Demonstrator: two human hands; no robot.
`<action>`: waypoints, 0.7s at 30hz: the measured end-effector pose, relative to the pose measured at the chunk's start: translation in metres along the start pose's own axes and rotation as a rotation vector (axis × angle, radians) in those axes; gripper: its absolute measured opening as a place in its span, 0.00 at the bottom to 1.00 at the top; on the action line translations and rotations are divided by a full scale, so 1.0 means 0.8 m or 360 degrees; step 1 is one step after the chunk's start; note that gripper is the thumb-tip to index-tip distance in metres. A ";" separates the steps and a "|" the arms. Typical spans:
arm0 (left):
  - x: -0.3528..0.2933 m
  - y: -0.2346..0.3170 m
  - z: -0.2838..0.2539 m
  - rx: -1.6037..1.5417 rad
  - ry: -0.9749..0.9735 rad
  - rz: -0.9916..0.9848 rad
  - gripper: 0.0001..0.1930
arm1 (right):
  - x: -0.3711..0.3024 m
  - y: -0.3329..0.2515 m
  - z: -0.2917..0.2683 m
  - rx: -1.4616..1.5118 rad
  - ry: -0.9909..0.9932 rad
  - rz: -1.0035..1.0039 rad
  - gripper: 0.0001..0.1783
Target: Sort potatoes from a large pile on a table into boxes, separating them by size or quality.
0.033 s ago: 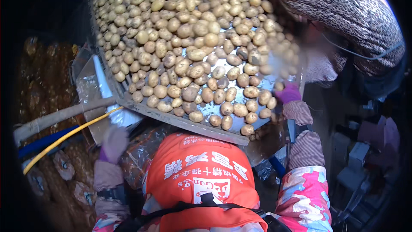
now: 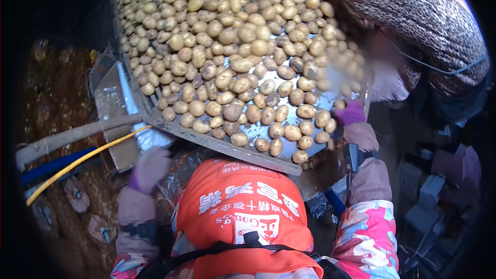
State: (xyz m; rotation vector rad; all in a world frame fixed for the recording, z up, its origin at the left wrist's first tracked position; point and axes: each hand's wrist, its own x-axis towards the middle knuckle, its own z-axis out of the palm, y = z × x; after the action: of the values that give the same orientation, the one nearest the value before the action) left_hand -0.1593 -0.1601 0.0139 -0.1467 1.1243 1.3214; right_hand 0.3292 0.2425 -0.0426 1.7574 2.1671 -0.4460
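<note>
A wide metal sorting table (image 2: 253, 130) holds a heap of small, soil-marked potatoes (image 2: 227, 80). At its near right edge is my right hand (image 2: 351, 113) in a purple glove, beside a few potatoes. Its fingertips are partly hidden, so I cannot tell whether it grips one. My left hand (image 2: 151, 169), also gloved, hangs off the table's near left corner, close to a clear plastic sheet (image 2: 155, 140). Motion smears its fingers. I wear a red apron (image 2: 248, 201) and patterned sleeves.
Across the table's right side leans another person in a speckled knit sleeve (image 2: 408, 20); their hand is blurred. A grey pole (image 2: 77, 133) and a yellow hose (image 2: 88, 161) run out to the left. Filled net sacks (image 2: 57, 98) stand at the far left.
My left hand has shifted slightly to the right. The whole view has moved a little, and my right hand stays at the table's edge.
</note>
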 end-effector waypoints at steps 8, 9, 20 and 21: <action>0.119 -0.120 0.216 -0.0384 -0.0660 -0.0553 0.26 | -0.152 -0.225 0.006 0.1252 0.0239 -0.1113 0.35; 0.127 -0.124 0.213 -0.0120 -0.0635 -0.0342 0.25 | -0.168 -0.255 0.007 0.1224 0.0176 -0.1262 0.34; 0.039 -0.080 0.036 -0.0575 -0.0296 -0.0135 0.25 | 0.033 -0.336 0.022 0.0592 0.0841 -0.1310 0.37; 0.027 -0.072 0.025 -0.0434 -0.0168 -0.0078 0.26 | 0.040 -0.344 0.022 0.0541 0.0709 -0.1296 0.36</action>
State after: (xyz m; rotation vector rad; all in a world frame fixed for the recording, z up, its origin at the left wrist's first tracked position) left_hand -0.1051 -0.1502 -0.0195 -0.2998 0.8435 1.4177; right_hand 0.0543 0.2086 -0.0606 1.0855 3.2704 -0.6819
